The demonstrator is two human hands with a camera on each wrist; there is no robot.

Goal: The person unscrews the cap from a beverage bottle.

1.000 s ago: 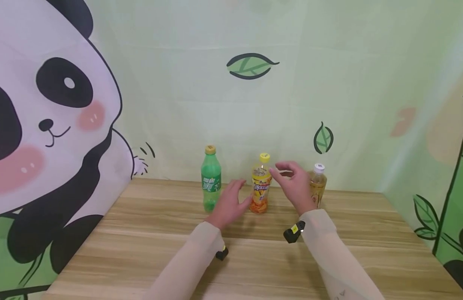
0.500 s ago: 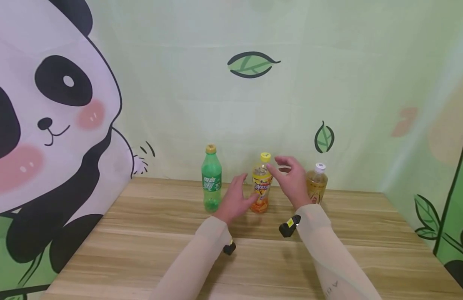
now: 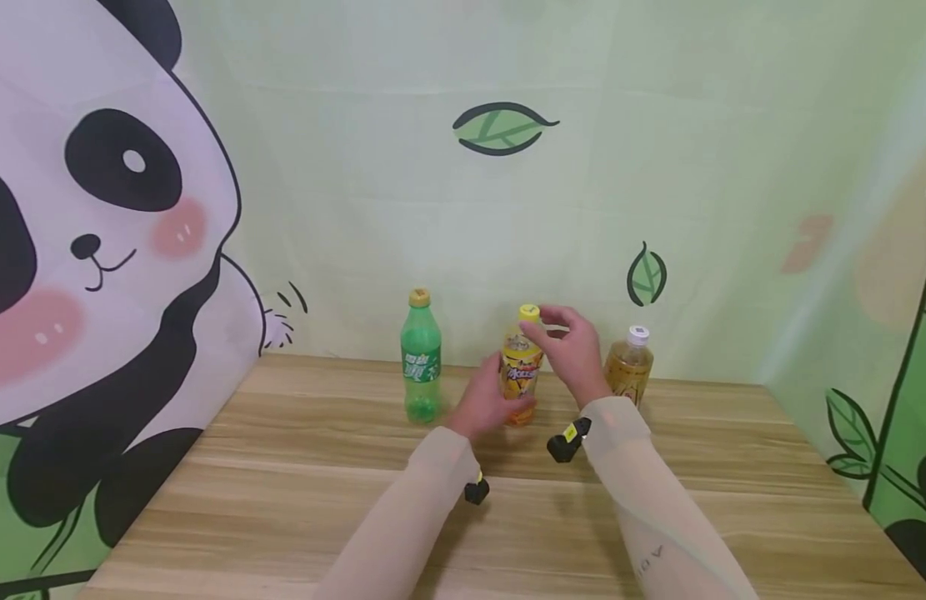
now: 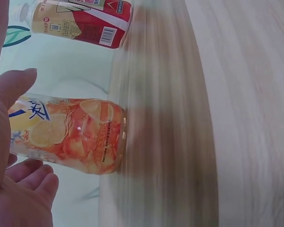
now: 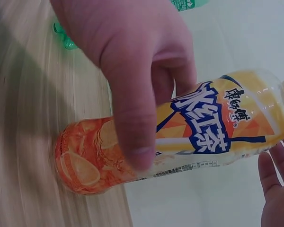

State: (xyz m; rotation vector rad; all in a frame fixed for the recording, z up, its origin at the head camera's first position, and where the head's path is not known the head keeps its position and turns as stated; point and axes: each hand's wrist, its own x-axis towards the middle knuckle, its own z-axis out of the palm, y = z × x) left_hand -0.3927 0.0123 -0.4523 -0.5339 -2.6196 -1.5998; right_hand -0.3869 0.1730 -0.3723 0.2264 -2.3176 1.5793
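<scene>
An iced tea bottle (image 3: 520,377) with a yellow cap (image 3: 529,311) stands upright on the table. My left hand (image 3: 481,405) grips its body from the left; the right wrist view shows that thumb (image 5: 135,127) lying across the label, the other fingers behind. Orange drink artwork covers the lower bottle (image 4: 80,135) in the left wrist view. My right hand (image 3: 577,354) is up at the cap, fingers loosely bent, thumb in front of the neck. Its spread fingers (image 5: 274,165) show beside the bottle's neck in the right wrist view, where the cap is mostly cut off.
A green soda bottle (image 3: 421,358) with a gold cap stands to the left. To the right, partly behind my right wrist, is a white-capped bottle (image 3: 629,364) of brown drink. The wood-grain table (image 3: 282,483) meets a printed backdrop (image 3: 357,208) behind.
My left hand has moved right and its fingers have come around the iced tea bottle. My right hand has moved left to the cap, uncovering more of the white-capped bottle.
</scene>
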